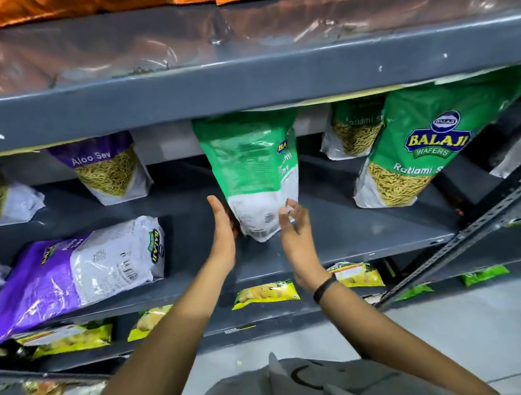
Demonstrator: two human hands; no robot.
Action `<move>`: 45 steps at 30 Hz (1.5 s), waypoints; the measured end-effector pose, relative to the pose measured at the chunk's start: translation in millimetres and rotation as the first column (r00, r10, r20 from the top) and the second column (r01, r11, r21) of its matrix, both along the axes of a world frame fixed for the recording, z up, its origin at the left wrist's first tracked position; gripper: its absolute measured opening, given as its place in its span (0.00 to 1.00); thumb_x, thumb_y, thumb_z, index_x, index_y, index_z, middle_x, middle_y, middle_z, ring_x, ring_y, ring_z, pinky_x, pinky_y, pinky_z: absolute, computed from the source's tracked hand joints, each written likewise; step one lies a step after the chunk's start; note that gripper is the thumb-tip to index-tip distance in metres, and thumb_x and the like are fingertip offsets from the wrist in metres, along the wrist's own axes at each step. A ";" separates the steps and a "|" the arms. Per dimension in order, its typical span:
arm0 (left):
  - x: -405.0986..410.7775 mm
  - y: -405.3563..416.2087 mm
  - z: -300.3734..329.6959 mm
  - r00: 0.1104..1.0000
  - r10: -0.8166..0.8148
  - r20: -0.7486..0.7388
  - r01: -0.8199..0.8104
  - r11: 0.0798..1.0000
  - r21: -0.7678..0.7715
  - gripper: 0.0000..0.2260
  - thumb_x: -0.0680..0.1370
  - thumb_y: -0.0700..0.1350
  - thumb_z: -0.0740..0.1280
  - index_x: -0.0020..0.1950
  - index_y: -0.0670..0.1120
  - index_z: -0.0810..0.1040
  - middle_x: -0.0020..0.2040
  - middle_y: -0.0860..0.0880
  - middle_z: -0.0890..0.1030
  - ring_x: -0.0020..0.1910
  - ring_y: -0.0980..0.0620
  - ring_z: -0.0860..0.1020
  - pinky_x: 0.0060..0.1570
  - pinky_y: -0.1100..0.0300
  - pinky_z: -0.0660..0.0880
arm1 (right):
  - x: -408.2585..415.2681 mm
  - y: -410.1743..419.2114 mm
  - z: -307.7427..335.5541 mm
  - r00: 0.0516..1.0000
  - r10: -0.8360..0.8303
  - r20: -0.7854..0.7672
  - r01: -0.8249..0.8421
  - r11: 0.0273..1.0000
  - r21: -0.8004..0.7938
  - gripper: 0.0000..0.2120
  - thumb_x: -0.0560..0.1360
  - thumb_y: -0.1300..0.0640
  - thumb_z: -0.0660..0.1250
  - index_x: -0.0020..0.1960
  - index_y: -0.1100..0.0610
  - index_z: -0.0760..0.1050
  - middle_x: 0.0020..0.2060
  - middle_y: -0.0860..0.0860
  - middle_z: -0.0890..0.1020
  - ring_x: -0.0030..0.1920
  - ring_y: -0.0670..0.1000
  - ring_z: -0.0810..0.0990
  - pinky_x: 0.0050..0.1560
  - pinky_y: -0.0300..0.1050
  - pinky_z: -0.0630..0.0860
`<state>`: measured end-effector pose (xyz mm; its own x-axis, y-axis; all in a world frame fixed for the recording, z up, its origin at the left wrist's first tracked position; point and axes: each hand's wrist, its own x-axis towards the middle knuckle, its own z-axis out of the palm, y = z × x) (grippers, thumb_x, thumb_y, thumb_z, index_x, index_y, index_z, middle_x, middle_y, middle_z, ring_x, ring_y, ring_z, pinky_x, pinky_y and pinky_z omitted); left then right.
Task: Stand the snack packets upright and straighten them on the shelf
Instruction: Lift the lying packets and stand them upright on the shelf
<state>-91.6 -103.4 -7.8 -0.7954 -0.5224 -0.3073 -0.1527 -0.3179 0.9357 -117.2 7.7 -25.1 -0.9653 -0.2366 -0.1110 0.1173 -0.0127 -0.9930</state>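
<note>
A green and white Ratlami Sev packet [252, 170] stands upright in the middle of the grey shelf [364, 229], its back side facing me. My left hand [222, 228] presses flat against its lower left edge. My right hand [292, 226] touches its lower right corner with fingers spread. A purple Aloo Sev packet [81, 270] lies flat on its side at the shelf's front left. Another green packet [417, 144] stands upright at the right, and a purple one [110, 168] stands at the back left.
A second green packet [353, 130] stands at the back right. Orange packets [97, 1] line the shelf above. Yellow-green packets [265, 293] lie on the lower shelf. A slotted metal upright [473, 230] slants across the right side. The upper shelf's edge [244, 86] hangs just over the packet tops.
</note>
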 end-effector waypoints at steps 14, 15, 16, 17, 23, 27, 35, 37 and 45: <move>-30.0 -11.7 7.3 0.998 0.055 -0.003 -0.055 0.989 -0.136 0.42 0.66 0.76 0.45 0.75 0.55 0.56 0.77 0.53 0.60 0.75 0.54 0.59 0.76 0.47 0.54 | 30.6 35.7 15.7 0.925 0.106 0.365 -0.045 0.984 -0.171 0.14 0.79 0.46 0.52 0.62 0.48 0.62 0.60 0.48 0.71 0.62 0.53 0.72 0.66 0.52 0.67; -37.1 -13.1 8.8 1.000 -0.002 -0.001 0.002 0.990 -0.142 0.43 0.65 0.77 0.45 0.74 0.56 0.58 0.76 0.53 0.61 0.74 0.54 0.60 0.76 0.47 0.54 | 30.5 35.2 17.6 0.916 0.136 0.377 -0.066 0.979 -0.191 0.15 0.79 0.45 0.52 0.64 0.48 0.62 0.60 0.48 0.71 0.63 0.53 0.73 0.67 0.53 0.68; -41.1 -10.0 14.0 0.999 -0.046 -0.010 0.044 0.989 -0.144 0.41 0.67 0.76 0.44 0.74 0.56 0.59 0.76 0.53 0.63 0.74 0.53 0.61 0.75 0.47 0.54 | 26.6 34.9 17.4 0.915 0.137 0.379 -0.064 0.978 -0.199 0.16 0.79 0.45 0.52 0.64 0.49 0.62 0.60 0.49 0.71 0.62 0.53 0.73 0.66 0.53 0.68; -43.0 -4.3 20.9 0.998 -0.065 -0.022 0.061 0.988 -0.144 0.37 0.70 0.73 0.42 0.73 0.56 0.60 0.75 0.52 0.64 0.73 0.52 0.62 0.75 0.47 0.55 | 21.6 35.0 19.3 0.912 0.128 0.389 -0.050 0.978 -0.204 0.16 0.79 0.45 0.52 0.64 0.50 0.63 0.60 0.51 0.72 0.60 0.53 0.74 0.64 0.52 0.69; -27.4 8.5 12.0 0.999 0.032 0.037 -0.026 0.988 -0.153 0.41 0.66 0.77 0.44 0.71 0.56 0.65 0.72 0.53 0.68 0.71 0.54 0.66 0.74 0.49 0.59 | -16.3 45.0 22.8 0.927 0.065 0.369 -0.004 0.987 -0.163 0.12 0.79 0.44 0.52 0.55 0.50 0.67 0.49 0.51 0.75 0.52 0.51 0.76 0.55 0.47 0.71; 6.0 33.5 3.1 0.980 0.198 -0.037 -0.201 0.967 -0.159 0.26 0.78 0.62 0.43 0.61 0.51 0.74 0.57 0.52 0.78 0.54 0.57 0.77 0.57 0.58 0.70 | -36.6 46.1 24.7 0.964 0.015 0.265 0.040 0.979 -0.202 0.08 0.79 0.47 0.54 0.47 0.48 0.68 0.41 0.46 0.76 0.40 0.43 0.74 0.42 0.39 0.71; 54.1 19.8 -8.5 0.892 0.446 -0.072 -0.451 0.890 -0.070 0.26 0.80 0.58 0.45 0.64 0.43 0.72 0.60 0.45 0.77 0.58 0.49 0.77 0.52 0.59 0.73 | 3.8 18.7 5.1 0.958 -0.257 0.126 0.281 0.931 -0.233 0.07 0.78 0.53 0.57 0.55 0.52 0.68 0.51 0.54 0.74 0.49 0.49 0.73 0.51 0.44 0.69; 72.2 5.6 -14.6 0.809 0.585 -0.058 -0.585 0.811 0.017 0.24 0.81 0.56 0.47 0.63 0.42 0.70 0.56 0.44 0.77 0.54 0.48 0.77 0.48 0.60 0.73 | 31.6 5.0 -1.8 0.978 -0.195 0.069 0.206 0.954 -0.217 0.07 0.75 0.51 0.57 0.51 0.49 0.71 0.50 0.53 0.76 0.51 0.51 0.74 0.55 0.50 0.69; 163.2 -74.8 -29.0 0.453 0.888 0.079 -0.882 0.433 0.186 0.08 0.79 0.53 0.57 0.44 0.52 0.63 0.37 0.51 0.66 0.34 0.54 0.66 0.31 0.64 0.63 | 61.7 -112.6 32.5 0.873 0.362 -0.327 -0.336 0.932 0.134 0.10 0.76 0.59 0.60 0.54 0.59 0.76 0.46 0.46 0.78 0.46 0.42 0.76 0.50 0.31 0.70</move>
<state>71.6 -178.2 -36.7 0.0601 -0.8854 -0.4609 0.3336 -0.4174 0.8453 -55.6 -104.9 7.5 -0.8025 -0.5689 0.1799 -0.2442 0.0380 -0.9690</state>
